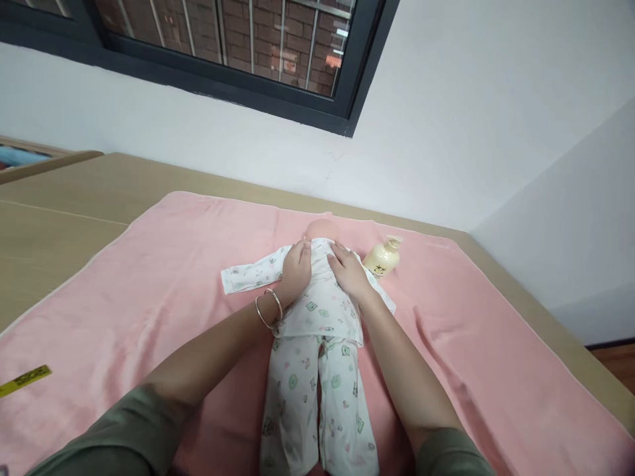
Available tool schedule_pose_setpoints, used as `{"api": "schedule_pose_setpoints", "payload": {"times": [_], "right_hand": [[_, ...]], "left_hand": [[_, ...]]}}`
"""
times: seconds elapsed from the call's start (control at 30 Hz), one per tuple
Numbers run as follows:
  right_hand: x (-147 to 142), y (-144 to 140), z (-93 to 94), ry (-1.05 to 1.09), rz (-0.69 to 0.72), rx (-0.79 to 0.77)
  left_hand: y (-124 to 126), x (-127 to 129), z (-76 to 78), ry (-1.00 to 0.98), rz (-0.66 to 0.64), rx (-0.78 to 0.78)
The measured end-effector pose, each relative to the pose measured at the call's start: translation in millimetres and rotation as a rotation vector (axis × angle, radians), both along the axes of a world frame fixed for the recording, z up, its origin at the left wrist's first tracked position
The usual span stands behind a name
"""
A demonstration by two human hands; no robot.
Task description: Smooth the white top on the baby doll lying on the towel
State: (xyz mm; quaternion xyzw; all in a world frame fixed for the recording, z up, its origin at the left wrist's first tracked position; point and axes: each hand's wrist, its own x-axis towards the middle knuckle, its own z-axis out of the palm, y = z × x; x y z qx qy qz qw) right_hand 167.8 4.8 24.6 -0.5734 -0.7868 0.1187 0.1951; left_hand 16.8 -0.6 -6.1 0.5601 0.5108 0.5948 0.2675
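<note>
A baby doll [321, 230] lies face down on a pink towel [163, 277], dressed in a white printed shirt [322, 304] and matching trousers [317, 403]. My left hand [297, 268] rests flat on the doll's left shoulder, with two silver bangles on the wrist. My right hand [347, 270] lies flat on its right shoulder. Both hands press on the shirt near the collar, fingers together. One sleeve [248, 276] stretches out to the left. A cream pump bottle [381, 258] lies on the towel just right of my right hand.
The towel covers a light wooden surface [59, 218] set against a white wall under a dark-framed window [238, 46]. A yellow strip [24, 380] lies at the towel's left edge. The surface's right edge [585, 357] drops to a wooden floor.
</note>
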Motion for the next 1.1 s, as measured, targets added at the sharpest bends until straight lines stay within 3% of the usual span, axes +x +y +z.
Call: {"api": "schedule_pose_setpoints", "payload": {"times": [0.13,0.27,0.33,0.53,0.63,0.73,0.83,0.93,1.1], "right_hand": [[-12.2,-13.7,2.6,-0.13,-0.109,0.017],[-14.9,-17.8,4.6,-0.124,0.129,0.038],[-6.7,-10.9,3.7,-0.061,0.169,0.024],[0.5,-4.7,0.9,-0.034,-0.022,0.035],[-5.2,-9.2,0.3,-0.02,0.141,0.063],[0.5,-3.7,-2.7,0.102,0.217,0.061],[14.3,8.7,-7.1,0.191,0.009,0.034],[21.4,15.5,-9.3,0.109,-0.114,-0.027],[3.6,4.8,-7.4,-0.009,-0.04,-0.031]], "left_hand": [[0.5,0.1,-1.9,-0.004,0.008,0.012],[0.6,0.0,-2.6,-0.006,-0.004,0.017],[-0.2,0.1,-1.9,-0.004,-0.005,0.015],[-0.5,0.1,-1.1,0.033,0.006,-0.004],[3.3,-0.2,-4.7,0.071,0.004,-0.013],[6.3,1.4,-9.6,0.206,0.006,-0.009],[4.7,5.7,-11.7,0.432,0.042,-0.016],[0.3,8.9,-8.8,0.657,0.074,-0.09],[2.6,0.5,1.7,0.858,-0.015,-0.153]]}}
